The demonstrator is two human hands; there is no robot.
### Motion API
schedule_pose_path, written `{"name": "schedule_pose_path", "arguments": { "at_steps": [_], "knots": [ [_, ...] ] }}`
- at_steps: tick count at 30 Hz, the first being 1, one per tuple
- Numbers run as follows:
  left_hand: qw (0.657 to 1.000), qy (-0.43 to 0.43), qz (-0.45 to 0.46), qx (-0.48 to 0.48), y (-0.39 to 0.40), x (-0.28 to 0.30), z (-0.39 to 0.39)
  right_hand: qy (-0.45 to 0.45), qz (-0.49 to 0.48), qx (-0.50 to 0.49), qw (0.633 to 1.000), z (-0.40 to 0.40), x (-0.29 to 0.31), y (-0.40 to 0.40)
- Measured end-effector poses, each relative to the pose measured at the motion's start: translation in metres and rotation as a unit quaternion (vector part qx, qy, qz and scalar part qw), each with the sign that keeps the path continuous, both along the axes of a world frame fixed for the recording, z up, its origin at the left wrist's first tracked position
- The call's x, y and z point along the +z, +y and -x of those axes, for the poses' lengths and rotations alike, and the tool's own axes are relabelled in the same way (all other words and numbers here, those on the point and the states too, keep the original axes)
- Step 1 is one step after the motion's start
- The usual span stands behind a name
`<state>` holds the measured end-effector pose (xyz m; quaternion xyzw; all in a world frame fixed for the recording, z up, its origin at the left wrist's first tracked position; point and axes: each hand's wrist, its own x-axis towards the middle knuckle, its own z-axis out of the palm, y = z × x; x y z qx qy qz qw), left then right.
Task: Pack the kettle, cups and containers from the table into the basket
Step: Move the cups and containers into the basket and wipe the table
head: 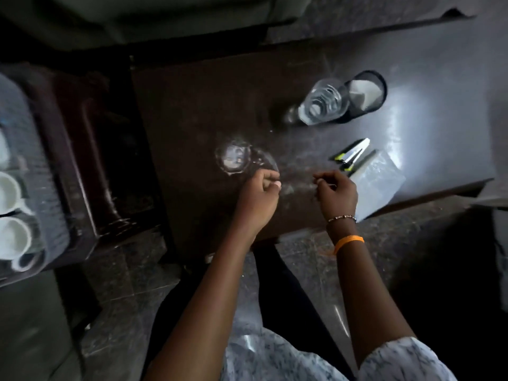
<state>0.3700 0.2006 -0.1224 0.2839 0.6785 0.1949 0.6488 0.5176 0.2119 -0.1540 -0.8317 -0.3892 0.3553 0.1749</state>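
Observation:
A clear drinking glass (235, 160) stands on the dark table (192, 111), seen from above. My left hand (258, 195) is at its near rim, fingers curled and pinching the edge. My right hand (336, 193) hovers just to the right with fingers pinched together; I cannot make out anything in it. A second clear glass (321, 104) stands at the back right, touching a dark mesh container (367, 93) with white contents. The grey basket (44, 171) sits at the far left on a lower stand, holding white cups (12, 195).
Several thin sachets (353, 154) and a white plastic-wrapped packet (378, 184) lie right of my right hand near the table's front edge. A dark wooden stand (90, 160) is between table and basket. Tiled floor lies below.

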Motion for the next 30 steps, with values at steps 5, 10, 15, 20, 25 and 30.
{"name": "schedule_pose_path", "arguments": {
  "at_steps": [5,10,15,20,25,30],
  "knots": [
    [0.985,0.051,-0.023,-0.161,-0.002,-0.031,-0.078,0.007,0.016,-0.051,0.999,-0.077,-0.020,0.003],
    [0.890,0.153,-0.119,-0.413,-0.012,-0.073,-0.136,0.047,0.034,-0.015,0.998,-0.114,-0.043,0.028],
    [0.817,0.234,-0.123,-0.513,-0.010,-0.093,-0.156,0.019,0.106,0.097,0.989,-0.118,-0.062,0.057],
    [0.828,0.271,-0.111,-0.478,-0.004,-0.100,-0.141,0.001,0.162,0.104,0.981,-0.104,-0.075,0.070],
    [0.828,0.299,-0.146,-0.451,0.000,-0.112,-0.109,-0.093,0.159,0.178,0.967,-0.088,-0.079,0.069],
    [0.935,0.234,-0.126,-0.235,0.004,-0.112,-0.064,-0.045,0.135,0.174,0.974,-0.054,-0.073,0.055]
  ]
}}
